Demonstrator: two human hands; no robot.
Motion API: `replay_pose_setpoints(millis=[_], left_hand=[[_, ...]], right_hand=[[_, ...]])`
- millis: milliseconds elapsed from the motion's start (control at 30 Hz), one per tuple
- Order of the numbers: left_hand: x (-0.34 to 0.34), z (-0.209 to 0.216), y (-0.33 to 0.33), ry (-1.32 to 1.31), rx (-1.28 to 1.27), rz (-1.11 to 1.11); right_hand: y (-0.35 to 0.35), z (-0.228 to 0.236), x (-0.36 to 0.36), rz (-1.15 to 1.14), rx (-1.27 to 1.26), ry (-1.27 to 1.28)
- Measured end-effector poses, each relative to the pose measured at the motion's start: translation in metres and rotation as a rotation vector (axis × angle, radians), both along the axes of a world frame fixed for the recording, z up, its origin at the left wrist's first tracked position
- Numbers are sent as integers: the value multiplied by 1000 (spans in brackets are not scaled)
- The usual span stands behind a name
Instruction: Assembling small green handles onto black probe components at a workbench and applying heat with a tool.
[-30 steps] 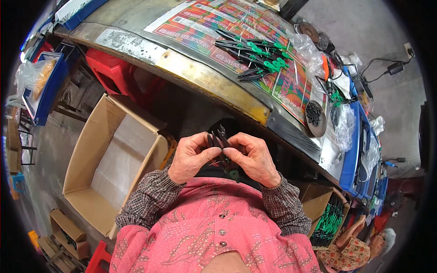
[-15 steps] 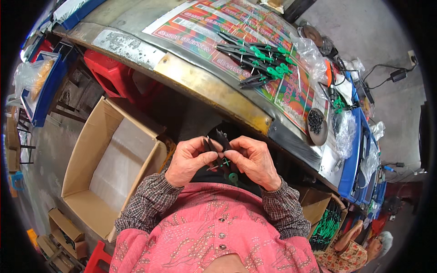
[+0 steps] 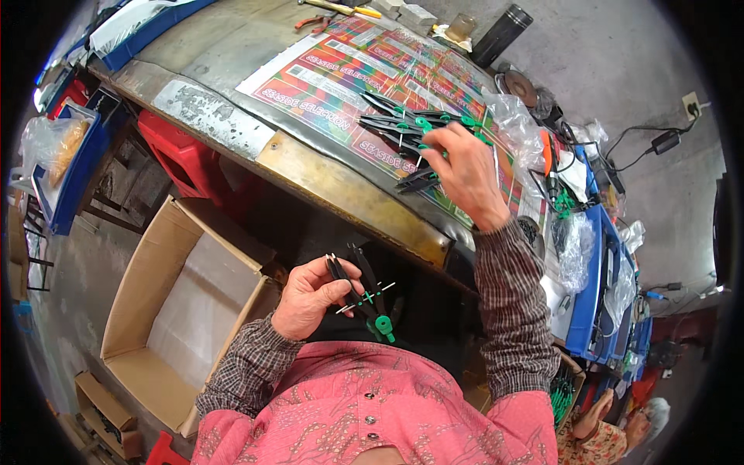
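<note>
My left hand [image 3: 310, 298] is below the table edge, over my lap, and grips a black compass-like tool with a green knob [image 3: 364, 298], its legs pointing up and its cross screw showing. My right hand [image 3: 465, 174] is stretched out over the table and rests on a pile of similar black and green tools [image 3: 411, 132] lying on a colourful printed sheet [image 3: 325, 77]. Its fingers touch the pile; whether they grip one I cannot tell.
An open cardboard box [image 3: 178, 302] stands on the floor to my left. The metal-edged workbench [image 3: 349, 198] runs in front. Blue bins [image 3: 597, 294], plastic bags [image 3: 511, 124] and cables sit at the right. A red stool [image 3: 178, 151] is under the bench.
Both hands were together on the tool over my lap. The right hand has let go and reached up to the pile on the table; the left still holds the tool.
</note>
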State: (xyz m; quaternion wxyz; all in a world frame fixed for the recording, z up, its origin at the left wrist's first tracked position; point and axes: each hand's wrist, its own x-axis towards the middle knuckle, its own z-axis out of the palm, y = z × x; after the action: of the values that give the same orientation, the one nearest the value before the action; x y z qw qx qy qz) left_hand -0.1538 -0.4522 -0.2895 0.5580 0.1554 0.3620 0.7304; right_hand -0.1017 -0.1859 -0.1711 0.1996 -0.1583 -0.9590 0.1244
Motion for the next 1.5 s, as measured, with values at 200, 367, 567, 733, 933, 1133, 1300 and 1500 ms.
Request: replay_pose_setpoints(millis=[200,367,567,733,933,1133,1300,1500], left_hand=[[-6,-1,3,-4,32,53],[-9,-2,2,4,27,63],[-12,1,4,41,61,69],[-11,8,2,62,30,106],[-11,16,-2,84,43,136],[-11,20,-7,90,49,198],[-2,20,-7,123,79,198],[10,7,-14,108,86,122]], right_hand=[[31,-12,-37,24,166,-91],[40,-27,-48,3,200,-129],[48,-33,-49,-82,166,-148],[44,-14,-50,-74,111,-242],[10,6,-19,-50,-64,-30],[-79,14,42,27,-514,-67],[-128,-15,81,2,-732,-99],[-149,-36,99,-25,-758,-24]])
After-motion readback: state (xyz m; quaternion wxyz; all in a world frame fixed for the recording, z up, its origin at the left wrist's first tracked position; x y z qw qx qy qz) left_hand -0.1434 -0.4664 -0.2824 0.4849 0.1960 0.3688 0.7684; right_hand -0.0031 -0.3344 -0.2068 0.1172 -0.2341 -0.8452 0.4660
